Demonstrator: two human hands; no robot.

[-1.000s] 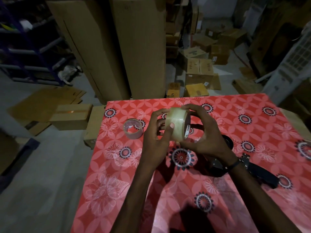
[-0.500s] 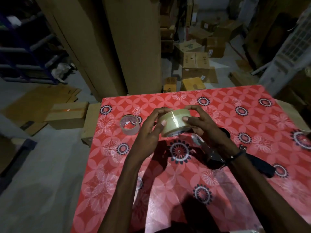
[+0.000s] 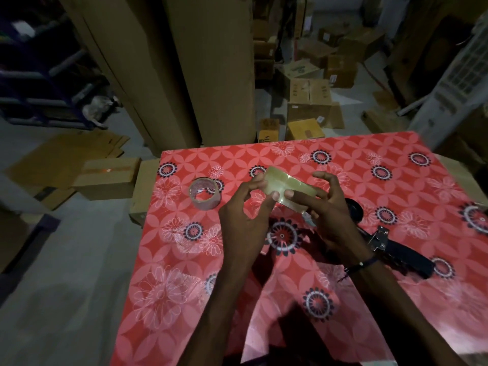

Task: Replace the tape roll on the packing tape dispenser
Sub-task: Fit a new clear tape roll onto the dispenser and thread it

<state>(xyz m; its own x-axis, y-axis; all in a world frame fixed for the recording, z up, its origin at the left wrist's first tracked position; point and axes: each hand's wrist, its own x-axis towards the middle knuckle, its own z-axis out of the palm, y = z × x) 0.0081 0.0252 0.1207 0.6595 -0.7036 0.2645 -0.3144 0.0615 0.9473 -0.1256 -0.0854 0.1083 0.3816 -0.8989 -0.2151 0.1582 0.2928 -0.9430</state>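
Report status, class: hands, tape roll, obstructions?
Left hand and right hand both gripping full tape roll above table. Dispenser lies empty beneath right wrist. Nothing blocking.

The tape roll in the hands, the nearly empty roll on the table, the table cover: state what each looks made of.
Tape roll: glossy, translucent yellowish plastic film; light glints off its wound face. Nearly empty roll: a thin ring, seemingly clear film over a core, likely cardboard; the pattern shows through its hole. Table cover: smooth printed sheet, probably vinyl or oilcloth, given its soft sheen.
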